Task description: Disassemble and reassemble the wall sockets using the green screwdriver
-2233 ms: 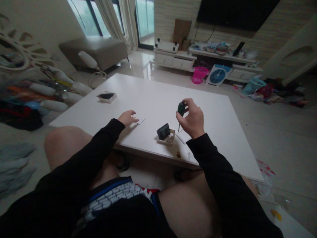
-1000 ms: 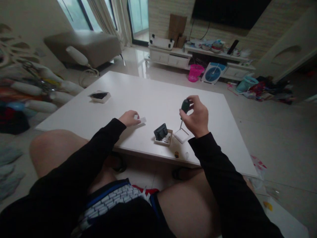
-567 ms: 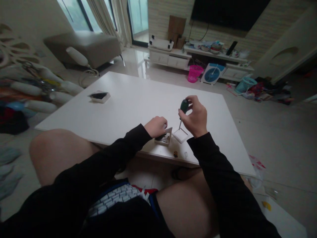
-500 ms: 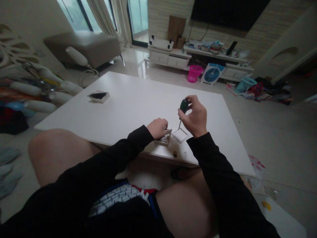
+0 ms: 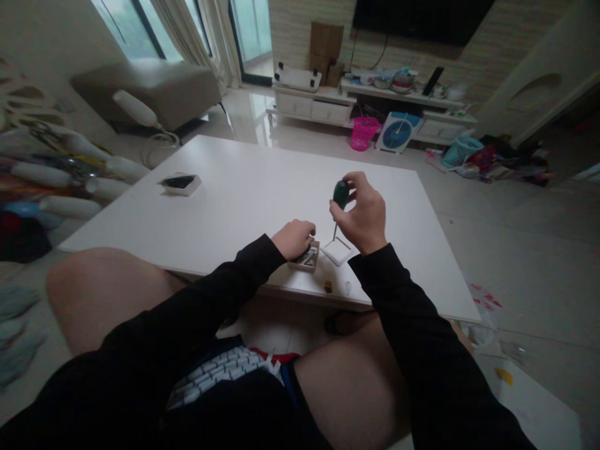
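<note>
My right hand (image 5: 364, 212) is closed round the green handle of a screwdriver (image 5: 340, 195). Its thin shaft points down, with the tip at a small white square frame-like piece (image 5: 338, 251) lying on the white table (image 5: 253, 194). My left hand (image 5: 295, 239) is at the far left side of a small open box (image 5: 304, 267). Its fingers are bent in, and whatever they pinch is hidden. Small pale and dark parts lie inside that box. Near the table edge are a small brown piece (image 5: 329, 287) and a small clear piece (image 5: 347, 287).
Another small open box (image 5: 187, 186) with a dark item in it sits at the table's far left. Beyond the table are a pink basket (image 5: 364, 133), a blue-and-white fan (image 5: 397, 132) and a low TV cabinet (image 5: 309, 107). A plastic bag (image 5: 485, 312) is beside the right corner.
The small box's raised, tilted edge by my left hand has come down, and more of its contents shows. My right hand still holds the screwdriver upright at the white square piece. The view has shifted slightly.
</note>
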A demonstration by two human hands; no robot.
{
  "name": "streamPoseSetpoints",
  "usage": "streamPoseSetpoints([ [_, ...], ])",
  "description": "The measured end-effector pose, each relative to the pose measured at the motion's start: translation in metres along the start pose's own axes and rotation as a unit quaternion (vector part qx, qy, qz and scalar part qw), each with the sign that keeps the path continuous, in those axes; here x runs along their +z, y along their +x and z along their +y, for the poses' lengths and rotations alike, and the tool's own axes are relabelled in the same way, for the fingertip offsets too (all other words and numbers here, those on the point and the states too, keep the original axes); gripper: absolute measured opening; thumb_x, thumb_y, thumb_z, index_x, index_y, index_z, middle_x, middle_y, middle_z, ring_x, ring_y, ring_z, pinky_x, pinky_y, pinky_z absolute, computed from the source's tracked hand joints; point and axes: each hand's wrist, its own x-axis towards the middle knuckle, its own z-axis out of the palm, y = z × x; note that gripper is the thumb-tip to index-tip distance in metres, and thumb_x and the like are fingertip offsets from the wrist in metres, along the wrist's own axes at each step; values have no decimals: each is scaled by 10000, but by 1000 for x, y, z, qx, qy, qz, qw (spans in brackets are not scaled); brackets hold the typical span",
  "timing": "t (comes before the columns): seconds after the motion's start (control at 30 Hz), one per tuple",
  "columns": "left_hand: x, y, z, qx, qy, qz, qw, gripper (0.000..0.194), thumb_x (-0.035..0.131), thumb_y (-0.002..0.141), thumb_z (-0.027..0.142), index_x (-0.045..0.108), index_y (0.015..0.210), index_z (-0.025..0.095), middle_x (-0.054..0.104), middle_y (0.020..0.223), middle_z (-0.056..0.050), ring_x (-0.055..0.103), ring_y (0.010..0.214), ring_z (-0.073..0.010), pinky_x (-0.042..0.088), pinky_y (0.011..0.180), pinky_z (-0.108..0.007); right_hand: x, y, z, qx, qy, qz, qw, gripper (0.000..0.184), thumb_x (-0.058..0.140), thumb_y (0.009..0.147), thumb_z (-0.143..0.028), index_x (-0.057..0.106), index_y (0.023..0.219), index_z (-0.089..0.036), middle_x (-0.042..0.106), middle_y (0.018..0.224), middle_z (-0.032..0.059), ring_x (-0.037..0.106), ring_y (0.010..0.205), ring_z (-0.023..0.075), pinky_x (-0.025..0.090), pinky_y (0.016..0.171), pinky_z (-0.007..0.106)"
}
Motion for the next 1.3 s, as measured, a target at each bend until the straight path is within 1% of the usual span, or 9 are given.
streamPoseSetpoints([
  [0.13, -5, 0, -3, 8, -28, 12, 1000, 364, 529, 949, 103, 729, 1252, 136, 800, 1075, -116, 745, 1030, -247, 556, 943, -329, 1, 0, 0, 6, 5, -6, 1000, 371, 659, 789, -196, 553, 1143, -234, 716, 1024, 64, 666, 823, 240, 523, 778, 425],
  [0.37, 3, -2, 2, 38, -53, 27, 998, 259, 629, 841, 100, 813, 1014, 157, 771, 1067, -128, 736, 1018, -268, 566, 964, -358, 1, -1, 0, 1, 7, -2, 1000, 376, 663, 782, -187, 560, 1138, -250, 724, 1008, 46, 665, 810, 233, 524, 775, 422],
  [0.6, 16, -2, 4, 46, -84, 14, 995, 337, 593, 796, 64, 793, 1042, 176, 804, 937, -59, 752, 884, -212, 579, 840, -292, 2, -1, 0, 0, 2, -8, 1000, 365, 653, 787, -189, 552, 1132, -251, 718, 1008, 47, 664, 817, 239, 526, 773, 431],
  [0.77, 25, -1, 4, 47, -76, -3, 996, 308, 657, 778, 85, 779, 1049, 162, 800, 910, -71, 752, 869, -229, 569, 815, -297, 1, -1, -2, 1, -2, -11, 1000, 367, 656, 789, -191, 549, 1134, -249, 724, 1024, 53, 665, 810, 236, 529, 771, 429],
  [0.87, 23, -5, 4, 55, -63, 2, 997, 300, 683, 802, 125, 762, 1089, 154, 785, 1007, -102, 739, 940, -258, 562, 850, -333, 1, -1, -1, 3, -2, -13, 1000, 360, 656, 792, -189, 552, 1131, -246, 725, 1021, 55, 667, 810, 235, 528, 773, 429],
  [0.97, 15, -10, 1, 58, -48, 37, 997, 305, 662, 855, 166, 731, 1152, 168, 738, 1162, -119, 714, 1016, -268, 549, 896, -364, 1, -1, 0, 6, 3, -14, 1000, 366, 657, 791, -193, 557, 1138, -246, 723, 1016, 56, 672, 828, 242, 531, 785, 433],
  [1.13, 4, -14, -10, 54, -45, 70, 995, 227, 665, 877, 194, 743, 1090, 173, 719, 1088, -102, 682, 989, -252, 541, 878, -362, 2, -1, 2, 5, 7, -14, 1000, 368, 656, 789, -196, 565, 1142, -241, 724, 1015, 57, 678, 834, 248, 535, 787, 438],
  [1.2, 4, -18, -12, 88, -32, 68, 993, 238, 667, 890, 199, 761, 1108, 183, 715, 1128, -113, 654, 1078, -272, 526, 944, -388, 2, -1, 2, 0, 4, -8, 1000, 365, 660, 788, -197, 562, 1136, -248, 730, 1002, 48, 674, 819, 241, 536, 778, 428],
  [1.3, 10, -25, -12, 148, 22, 42, 988, 237, 680, 905, 232, 791, 1115, 238, 671, 1356, -112, 570, 1260, -331, 478, 1016, -476, 3, -1, 3, -4, -1, -4, 1000, 363, 667, 786, -195, 560, 1128, -252, 733, 996, 44, 671, 804, 236, 535, 770, 422],
])
